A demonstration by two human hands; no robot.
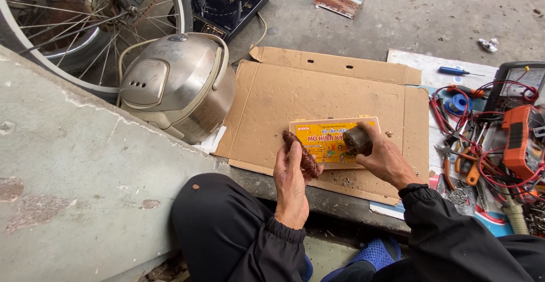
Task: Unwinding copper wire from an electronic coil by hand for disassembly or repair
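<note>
My left hand [290,181] grips a ring-shaped coil of reddish-brown copper wire [301,153], held on edge above the cardboard. My right hand [385,158] is closed on a dark, round metal part [357,140], a little to the right of the coil. Both hover over a flat yellow plastic box [328,136] lying on an unfolded sheet of brown cardboard [295,97]. A thin wire seems to run between coil and dark part. My dark-sleeved arms and knees fill the bottom of the view.
A silver rice cooker [179,86] stands left of the cardboard, a bicycle wheel [85,29] behind it, a black induction hob [230,1] farther back. At the right lie pliers, screwdrivers, red leads and an orange meter [519,140]. A concrete ledge [68,168] runs along the left.
</note>
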